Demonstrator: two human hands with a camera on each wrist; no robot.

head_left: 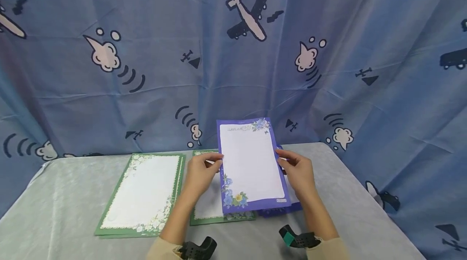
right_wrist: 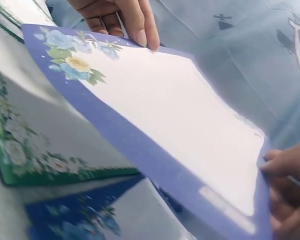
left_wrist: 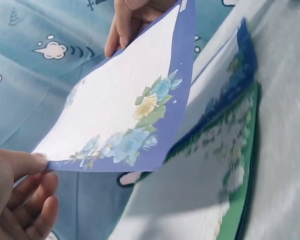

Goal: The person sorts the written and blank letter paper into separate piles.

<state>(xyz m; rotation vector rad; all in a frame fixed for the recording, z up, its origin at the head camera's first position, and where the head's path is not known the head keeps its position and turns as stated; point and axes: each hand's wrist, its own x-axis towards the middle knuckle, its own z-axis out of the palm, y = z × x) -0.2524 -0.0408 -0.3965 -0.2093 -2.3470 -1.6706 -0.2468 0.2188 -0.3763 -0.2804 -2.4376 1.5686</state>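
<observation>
A sheet of purple-bordered paper (head_left: 251,163) with blue and yellow flowers in its corners is held up between both hands. My left hand (head_left: 201,171) pinches its left edge between thumb and fingers. On the opposite edge, my right hand (head_left: 299,171) pinches it the same way. In the left wrist view the left thumb (left_wrist: 27,162) lies on the sheet's front. Below the raised sheet lie a green-bordered sheet (head_left: 208,207) and another purple-bordered paper (head_left: 281,210), both partly covered by it in the head view.
Left of the hands, green-bordered paper (head_left: 146,195) with white flowers lies on a pale grey cloth-covered table (head_left: 73,203). A blue curtain (head_left: 153,57) printed with planes and clouds hangs behind the table. Each wrist wears a black band.
</observation>
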